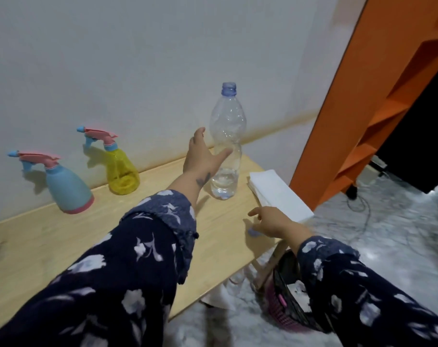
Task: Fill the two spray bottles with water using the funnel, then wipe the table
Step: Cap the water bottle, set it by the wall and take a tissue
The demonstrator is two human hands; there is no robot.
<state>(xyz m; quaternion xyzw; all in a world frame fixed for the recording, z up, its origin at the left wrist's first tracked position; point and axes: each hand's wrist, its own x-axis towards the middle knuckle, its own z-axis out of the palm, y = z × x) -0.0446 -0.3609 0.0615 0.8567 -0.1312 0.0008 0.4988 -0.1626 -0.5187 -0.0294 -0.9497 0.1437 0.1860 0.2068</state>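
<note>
Wooden table (62, 236) against a pale wall (112, 58), tilted in the head view. Orange shelf unit (358, 96) stands at the right, past the table's end; marbled floor (388, 234) below it.

Two arms in dark floral sleeves (128, 266) reach in over the table.

Clear water bottle (226, 146), upright near the table's far right, cap off, a little water in the bottom. Blue spray bottle (67, 186) at far left and yellow spray bottle (121, 169) to its right, both by the wall, both upright with pink-and-blue trigger heads on. Contents of either: cannot tell.

Folded white cloth (278, 194) lies at the table's right end, just beside the water bottle.

Left hand (203, 156) spread wide, fingers straight, thumb across the water bottle's lower body; not closed round it.

Right hand (273, 221) near the table's right edge, fingers loosely extended over a small blue cap (252, 232); whether it pinches the cap, cannot tell.

Pink basket (285, 304) sits on the floor under the table's edge.
</note>
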